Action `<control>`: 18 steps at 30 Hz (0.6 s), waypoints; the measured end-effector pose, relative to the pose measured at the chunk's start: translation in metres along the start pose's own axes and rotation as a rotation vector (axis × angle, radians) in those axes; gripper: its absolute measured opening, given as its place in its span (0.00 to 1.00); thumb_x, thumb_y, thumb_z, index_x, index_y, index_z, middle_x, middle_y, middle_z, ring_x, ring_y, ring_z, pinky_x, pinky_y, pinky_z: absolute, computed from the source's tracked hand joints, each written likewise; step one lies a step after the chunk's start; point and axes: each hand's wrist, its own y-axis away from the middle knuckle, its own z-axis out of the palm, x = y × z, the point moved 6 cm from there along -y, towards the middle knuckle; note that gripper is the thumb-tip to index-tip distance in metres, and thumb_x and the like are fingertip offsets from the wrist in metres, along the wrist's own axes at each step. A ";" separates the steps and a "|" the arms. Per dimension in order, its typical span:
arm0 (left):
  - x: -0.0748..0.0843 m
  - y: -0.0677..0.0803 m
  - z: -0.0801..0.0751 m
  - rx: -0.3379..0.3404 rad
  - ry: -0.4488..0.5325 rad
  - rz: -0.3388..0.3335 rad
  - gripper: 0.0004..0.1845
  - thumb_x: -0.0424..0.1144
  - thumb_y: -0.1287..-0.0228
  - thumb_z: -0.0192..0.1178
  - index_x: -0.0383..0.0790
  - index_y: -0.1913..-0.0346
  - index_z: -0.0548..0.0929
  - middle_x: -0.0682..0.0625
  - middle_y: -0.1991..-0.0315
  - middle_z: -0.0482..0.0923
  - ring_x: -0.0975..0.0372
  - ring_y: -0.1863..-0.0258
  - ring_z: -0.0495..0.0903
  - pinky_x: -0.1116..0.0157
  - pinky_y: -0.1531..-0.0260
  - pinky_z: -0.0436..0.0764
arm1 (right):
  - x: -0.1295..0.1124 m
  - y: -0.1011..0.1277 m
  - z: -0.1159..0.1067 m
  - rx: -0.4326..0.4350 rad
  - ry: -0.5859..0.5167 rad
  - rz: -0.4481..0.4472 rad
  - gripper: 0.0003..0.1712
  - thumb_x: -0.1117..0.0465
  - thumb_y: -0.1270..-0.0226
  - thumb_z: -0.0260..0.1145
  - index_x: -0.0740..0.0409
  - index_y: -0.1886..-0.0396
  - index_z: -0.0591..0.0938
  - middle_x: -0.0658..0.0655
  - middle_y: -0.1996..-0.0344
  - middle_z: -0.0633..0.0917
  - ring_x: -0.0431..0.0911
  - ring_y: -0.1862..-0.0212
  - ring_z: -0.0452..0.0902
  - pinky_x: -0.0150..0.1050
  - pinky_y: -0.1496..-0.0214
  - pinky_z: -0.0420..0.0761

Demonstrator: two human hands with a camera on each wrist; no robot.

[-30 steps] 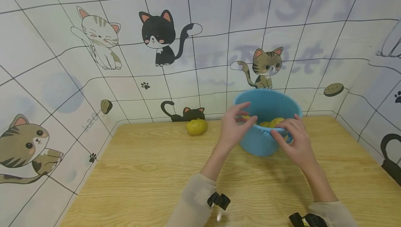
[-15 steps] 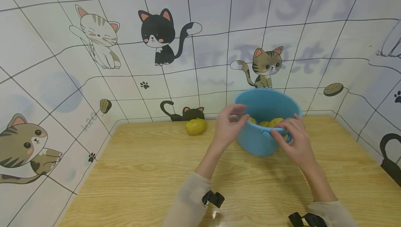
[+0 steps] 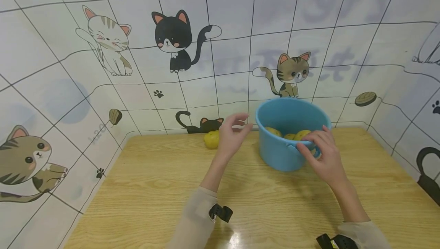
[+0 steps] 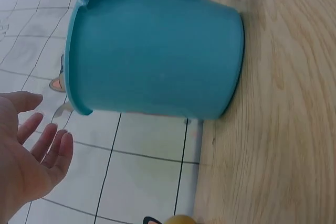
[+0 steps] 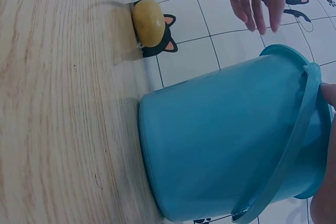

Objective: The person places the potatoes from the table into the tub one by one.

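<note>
A wall (image 3: 240,31) of pale tiles printed with cartoon cats rises behind and to both sides of a light wooden desk (image 3: 154,203), which fills the near part of the head view.

Toward the far right of the desk stands a blue plastic bucket (image 3: 282,153), upright, with a thin blue handle (image 5: 294,145) folded down against its near side. Inside the bucket lie several yellow potatoes (image 3: 302,133), only their tops showing above the rim.

The right hand (image 3: 321,157) reaches in from the near right and rests on the bucket's near rim, its fingers curled around the rim and folded handle, grasping them. A pale sleeve covers the forearm.

The left hand (image 3: 232,136) is in the air just left of the bucket, apart from it, palm turned toward the bucket. Its fingers are spread and relaxed, holding nothing; the left wrist view shows the same loose, released palm beside the bucket's side.

A single yellow potato (image 3: 210,139) lies on the desk at the far edge, against the wall by a black cat print. In the head view it sits just left of the left hand, which partly covers it. The right wrist view shows it whole.
</note>
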 end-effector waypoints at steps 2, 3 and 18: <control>-0.003 -0.001 -0.007 0.014 -0.017 0.000 0.16 0.34 0.35 0.67 0.33 0.46 0.83 0.41 0.48 0.82 0.48 0.51 0.81 0.55 0.53 0.84 | 0.000 0.000 0.000 0.000 0.002 0.001 0.21 0.45 0.28 0.66 0.59 0.68 0.83 0.55 0.67 0.82 0.38 0.53 0.72 0.64 0.26 0.51; -0.005 -0.002 -0.010 0.019 -0.024 0.001 0.16 0.34 0.35 0.67 0.33 0.46 0.83 0.41 0.48 0.82 0.50 0.51 0.81 0.54 0.53 0.84 | 0.000 0.000 0.000 0.001 0.002 0.002 0.21 0.45 0.28 0.66 0.59 0.68 0.83 0.55 0.67 0.82 0.38 0.53 0.72 0.64 0.25 0.51; -0.038 0.002 -0.043 0.044 -0.120 -0.097 0.18 0.35 0.36 0.66 0.34 0.44 0.82 0.42 0.45 0.79 0.50 0.47 0.77 0.49 0.48 0.81 | 0.001 0.002 0.000 0.005 0.001 -0.002 0.22 0.43 0.28 0.65 0.59 0.68 0.83 0.56 0.66 0.82 0.39 0.54 0.72 0.63 0.25 0.51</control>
